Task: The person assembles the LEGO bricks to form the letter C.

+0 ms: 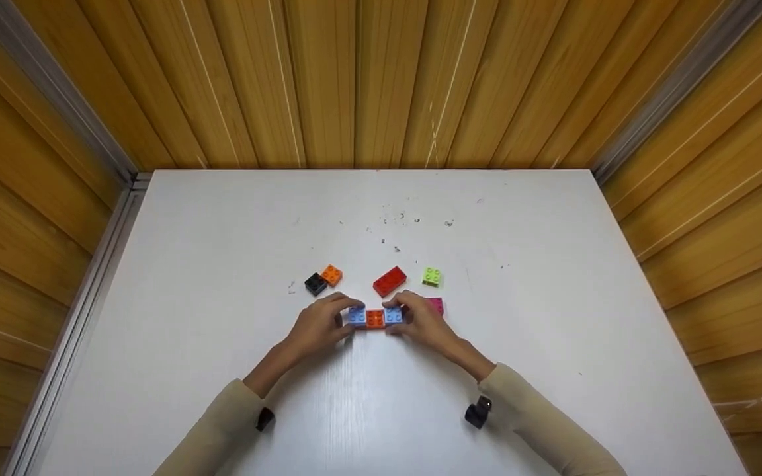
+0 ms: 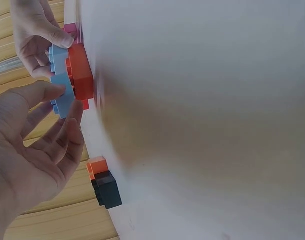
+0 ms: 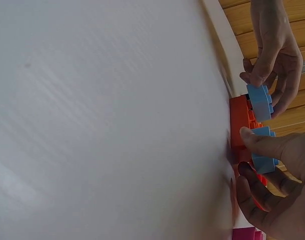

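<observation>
An orange-red brick [image 1: 375, 319] lies near the front middle of the white table, its bare studs showing between two light blue bricks. Thumb and fingers of my left hand [image 1: 318, 324] pinch the left blue brick [image 1: 356, 316] over one end. In the right wrist view this blue brick [image 3: 260, 103] sits slightly tilted, a dark gap under it. My right hand [image 1: 428, 325] grips the right blue brick [image 1: 393, 315] over the opposite end, thumb in front and fingers behind. That hand partly covers a magenta brick [image 1: 436, 305].
Behind the hands lie a red brick [image 1: 389, 281] and a lime green brick [image 1: 431, 276]. To the left, an orange brick [image 1: 332, 274] touches a black brick [image 1: 315, 284]. Wood-look panels [image 1: 381, 86] wall the white table [image 1: 520, 231] at the back and sides.
</observation>
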The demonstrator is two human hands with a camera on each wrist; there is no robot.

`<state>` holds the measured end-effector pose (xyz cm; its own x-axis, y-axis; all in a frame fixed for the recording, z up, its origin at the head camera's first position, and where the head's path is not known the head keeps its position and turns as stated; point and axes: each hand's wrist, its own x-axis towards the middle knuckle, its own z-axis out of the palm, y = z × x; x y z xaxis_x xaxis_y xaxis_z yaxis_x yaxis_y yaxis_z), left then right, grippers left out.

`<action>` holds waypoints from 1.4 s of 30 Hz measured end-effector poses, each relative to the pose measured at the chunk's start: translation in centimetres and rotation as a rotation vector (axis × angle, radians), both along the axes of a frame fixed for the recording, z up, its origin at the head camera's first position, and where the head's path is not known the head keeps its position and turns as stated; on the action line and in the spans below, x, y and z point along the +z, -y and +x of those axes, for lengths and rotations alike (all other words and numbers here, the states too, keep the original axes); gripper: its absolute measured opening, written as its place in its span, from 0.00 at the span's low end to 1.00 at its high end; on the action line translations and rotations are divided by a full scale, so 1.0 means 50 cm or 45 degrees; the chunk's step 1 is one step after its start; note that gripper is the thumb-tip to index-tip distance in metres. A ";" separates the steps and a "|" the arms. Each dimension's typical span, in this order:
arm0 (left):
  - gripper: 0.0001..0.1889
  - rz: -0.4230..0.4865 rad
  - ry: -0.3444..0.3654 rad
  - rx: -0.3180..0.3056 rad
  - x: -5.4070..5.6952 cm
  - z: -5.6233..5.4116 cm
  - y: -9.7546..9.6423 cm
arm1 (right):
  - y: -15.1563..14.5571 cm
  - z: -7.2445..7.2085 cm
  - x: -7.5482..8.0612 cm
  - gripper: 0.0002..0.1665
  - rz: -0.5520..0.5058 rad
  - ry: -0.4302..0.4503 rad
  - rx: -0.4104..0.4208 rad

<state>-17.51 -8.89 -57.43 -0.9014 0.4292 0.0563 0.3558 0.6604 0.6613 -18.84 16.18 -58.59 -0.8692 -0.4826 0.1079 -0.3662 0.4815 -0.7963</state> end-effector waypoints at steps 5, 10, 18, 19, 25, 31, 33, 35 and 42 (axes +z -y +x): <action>0.19 -0.008 -0.040 -0.017 -0.004 -0.001 -0.006 | -0.002 0.005 -0.002 0.24 0.010 -0.005 -0.013; 0.16 -0.002 -0.069 0.019 -0.003 0.001 -0.014 | -0.002 0.010 -0.002 0.23 -0.001 -0.019 -0.007; 0.16 0.069 0.050 0.072 -0.009 0.007 -0.018 | -0.007 0.022 -0.001 0.24 -0.009 0.014 -0.032; 0.16 0.077 0.063 0.082 -0.010 0.008 -0.017 | -0.005 0.024 -0.001 0.24 -0.011 0.026 -0.038; 0.16 0.054 0.077 0.142 -0.012 0.019 -0.003 | 0.011 0.025 -0.007 0.23 -0.010 0.053 -0.021; 0.17 -0.009 0.017 0.117 -0.010 0.020 -0.003 | 0.014 0.019 -0.007 0.23 -0.013 0.045 -0.010; 0.17 -0.020 -0.032 0.090 -0.011 0.019 -0.006 | 0.011 0.014 -0.006 0.23 -0.008 0.043 -0.008; 0.17 -0.024 -0.057 0.061 -0.009 0.016 -0.006 | 0.009 0.011 -0.004 0.23 0.002 0.044 -0.010; 0.23 0.099 -0.002 0.032 -0.003 -0.005 0.020 | 0.010 0.012 -0.003 0.22 0.027 0.046 -0.029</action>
<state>-17.77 -9.92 -57.59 -0.9118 0.4006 0.0905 0.3410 0.6156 0.7104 -18.25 15.70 -58.72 -0.8833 -0.4642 0.0659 -0.3258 0.5065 -0.7983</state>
